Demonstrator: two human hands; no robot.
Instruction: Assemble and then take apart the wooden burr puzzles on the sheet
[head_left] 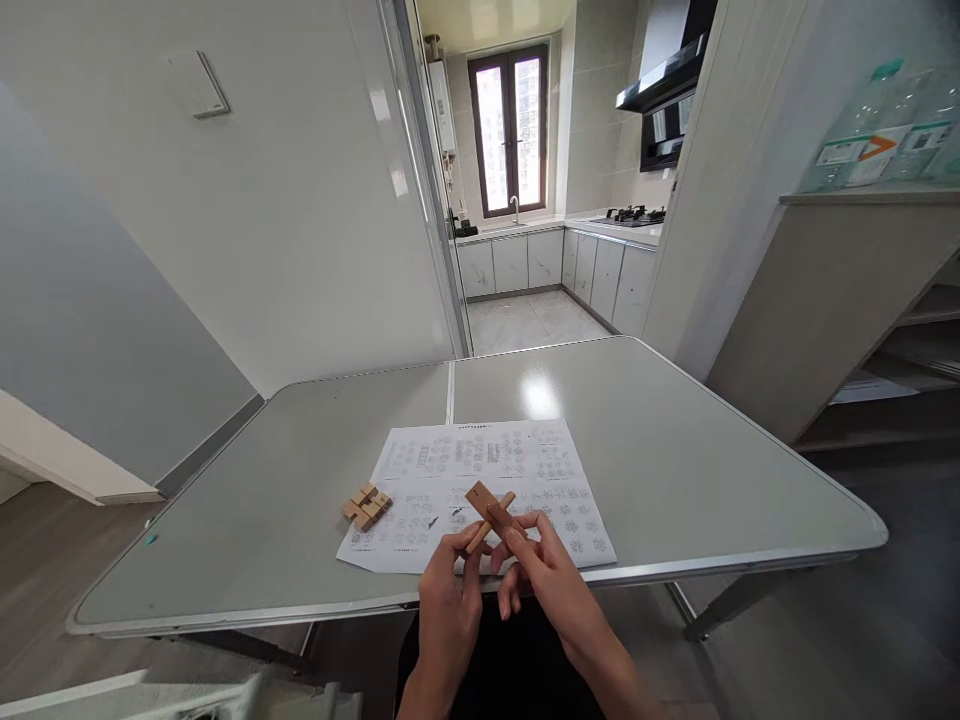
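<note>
Two wooden puzzle pieces cross each other above the front edge of the paper. A lighter, thin wooden stick (480, 538) runs from lower left to upper right, its lower end pinched by my left hand (452, 590). My right hand (551, 575) grips the darker, wider wooden puzzle piece (484, 497), which slants up to the left. Where the pieces cross, I cannot tell whether they interlock. Beneath them lies a printed instruction sheet (465, 455) with rows of small diagrams. Several notched wooden puzzle pieces (367, 507) are grouped on its left edge.
The sheet rests on a grey table (697, 470) with a metal rim and a seam across it. A wooden shelf unit (795, 290) with plastic bottles (862, 135) on top stands to the right. Past the far edge is a doorway into a kitchen.
</note>
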